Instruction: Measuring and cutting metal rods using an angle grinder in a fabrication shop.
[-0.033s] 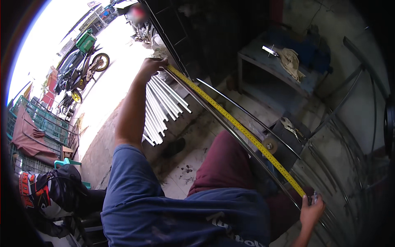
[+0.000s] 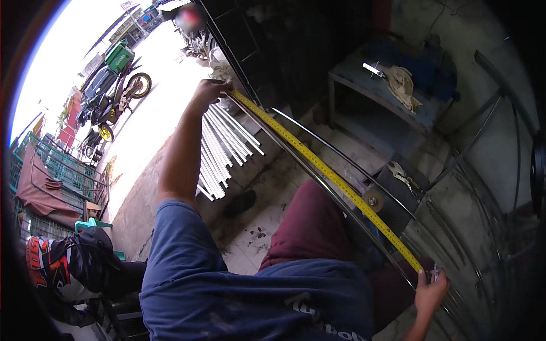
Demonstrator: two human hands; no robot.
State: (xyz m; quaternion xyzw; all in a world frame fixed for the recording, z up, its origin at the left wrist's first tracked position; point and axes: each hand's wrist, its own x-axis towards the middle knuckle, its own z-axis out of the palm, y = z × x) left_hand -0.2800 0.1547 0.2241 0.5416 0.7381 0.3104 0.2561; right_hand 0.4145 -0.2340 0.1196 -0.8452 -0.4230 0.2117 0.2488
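Note:
A yellow tape measure [image 2: 324, 166] is pulled out straight, slanting from the upper middle down to the lower right. At its far end my left hand [image 2: 211, 94] is closed on the tape, arm stretched out. My right hand [image 2: 431, 291] grips the near end close to my right side, thumb on the tape; a small shiny piece shows at its fingers, and the tape's case cannot be made out. Just beside and under the tape runs a long, thin metal tube [image 2: 319, 181], reaching from hand to hand. Whether either hand also holds the tube is unclear.
Several cut white-silver tubes [image 2: 224, 145] lie fanned on the floor. Another thin rod [image 2: 335, 149] extends over a grinder-like disc [image 2: 372, 201] and locking pliers [image 2: 401, 176]. A metal table [image 2: 364, 85] bears a cloth [image 2: 401, 88]. Parked motorcycles [image 2: 108, 94] stand outside.

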